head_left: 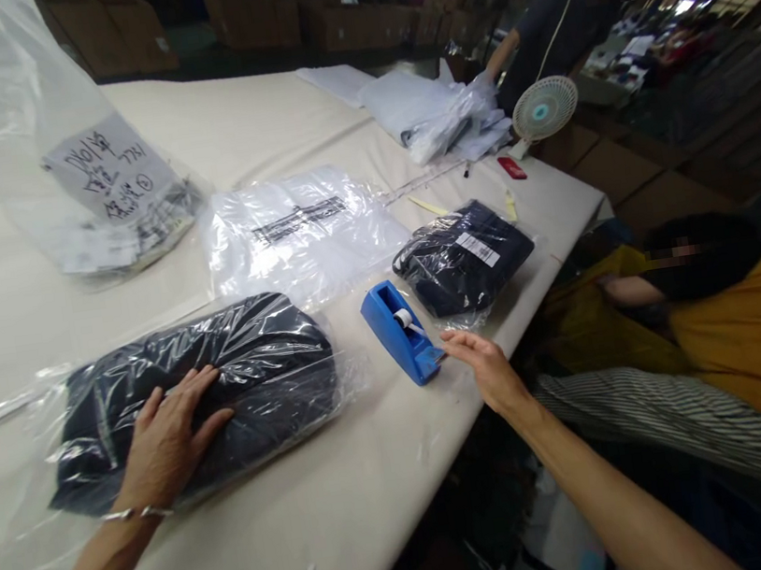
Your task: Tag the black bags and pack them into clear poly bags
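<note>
My left hand [172, 437] lies flat with its fingers spread on a dark folded garment [270, 357] in a clear plastic bag. My right hand [483, 360] is at the front end of a blue tape dispenser [398, 334], its thumb and forefinger pinched together at the cutting edge on the end of the clear tape. A small white roll [403, 319] sits inside the dispenser. Just behind the dispenser lies a second bagged dark garment [448, 261] with a white barcode label.
A stack of clear printed bags [302, 230] lies mid-table. At left stands a large plastic bag [105, 192] with handwriting. Farther back are more plastic bags [427, 109], a small fan [545, 109] and a red object [512, 167]. One person sits right of the table; another stands behind.
</note>
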